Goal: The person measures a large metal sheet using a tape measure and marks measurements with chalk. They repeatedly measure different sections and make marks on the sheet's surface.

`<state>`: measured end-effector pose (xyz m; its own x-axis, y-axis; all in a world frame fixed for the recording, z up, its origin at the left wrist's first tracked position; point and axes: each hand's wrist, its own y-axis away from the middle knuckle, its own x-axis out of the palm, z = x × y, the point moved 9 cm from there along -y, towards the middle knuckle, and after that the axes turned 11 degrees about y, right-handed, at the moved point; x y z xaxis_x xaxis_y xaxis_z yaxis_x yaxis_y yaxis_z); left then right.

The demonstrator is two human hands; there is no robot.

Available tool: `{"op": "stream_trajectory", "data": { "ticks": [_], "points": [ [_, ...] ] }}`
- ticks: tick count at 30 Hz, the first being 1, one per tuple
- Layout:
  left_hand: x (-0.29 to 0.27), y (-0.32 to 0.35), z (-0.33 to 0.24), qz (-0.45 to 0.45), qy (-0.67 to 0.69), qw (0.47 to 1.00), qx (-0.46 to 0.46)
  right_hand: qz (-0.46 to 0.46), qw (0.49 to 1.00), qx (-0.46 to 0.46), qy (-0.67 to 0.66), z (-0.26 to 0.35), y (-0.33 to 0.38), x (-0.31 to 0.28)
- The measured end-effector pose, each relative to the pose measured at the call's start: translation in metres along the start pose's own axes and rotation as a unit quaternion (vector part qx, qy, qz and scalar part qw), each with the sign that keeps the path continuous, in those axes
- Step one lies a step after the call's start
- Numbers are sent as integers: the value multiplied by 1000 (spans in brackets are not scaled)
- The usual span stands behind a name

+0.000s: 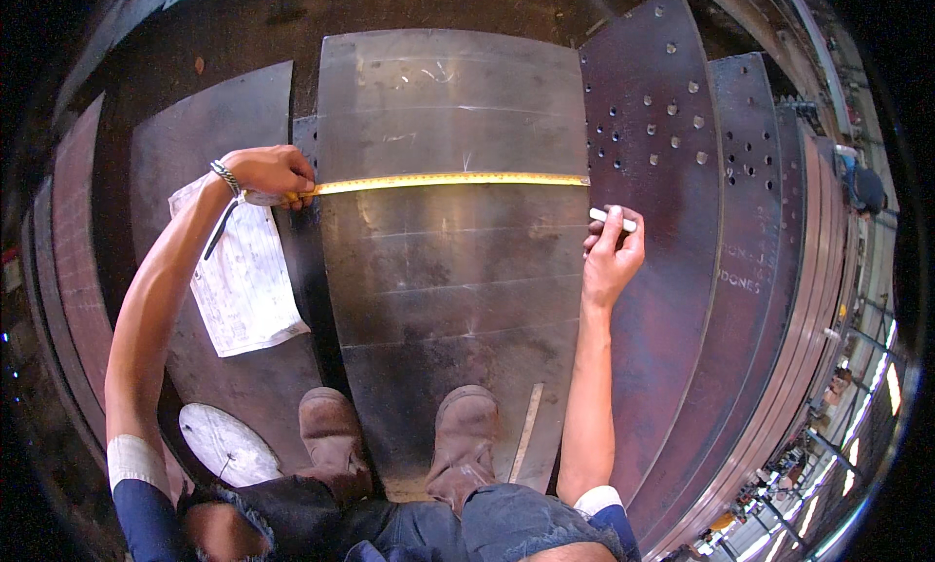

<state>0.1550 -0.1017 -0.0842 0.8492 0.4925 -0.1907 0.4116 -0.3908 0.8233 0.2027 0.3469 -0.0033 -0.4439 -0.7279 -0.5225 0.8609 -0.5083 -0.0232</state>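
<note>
A yellow tape measure is stretched straight across a bare steel plate, from its left edge to its right edge. My left hand is closed around the tape's case at the left edge. Just off the right edge, below the tape's end, my right hand pinches a short white chalk stick. Faint white lines run across the plate, and a small chalk mark sits just above the tape near its middle.
Left of the plate, a creased paper sheet lies on another plate. A pale round disc rests near my boots. A thin ruler-like strip lies at lower right. Plates with holes stand along the right.
</note>
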Motion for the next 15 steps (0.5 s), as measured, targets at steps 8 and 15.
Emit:
{"op": "stream_trajectory", "data": {
  "ticks": [8, 15],
  "points": [
    [25, 40, -33, -74, -48, 992, 90, -38, 997, 2, -69, 9, 11, -50],
    [132, 86, -10, -14, -18, 995, 97, -65, 996, 13, -57, -7, 28, -97]
  ]
}}
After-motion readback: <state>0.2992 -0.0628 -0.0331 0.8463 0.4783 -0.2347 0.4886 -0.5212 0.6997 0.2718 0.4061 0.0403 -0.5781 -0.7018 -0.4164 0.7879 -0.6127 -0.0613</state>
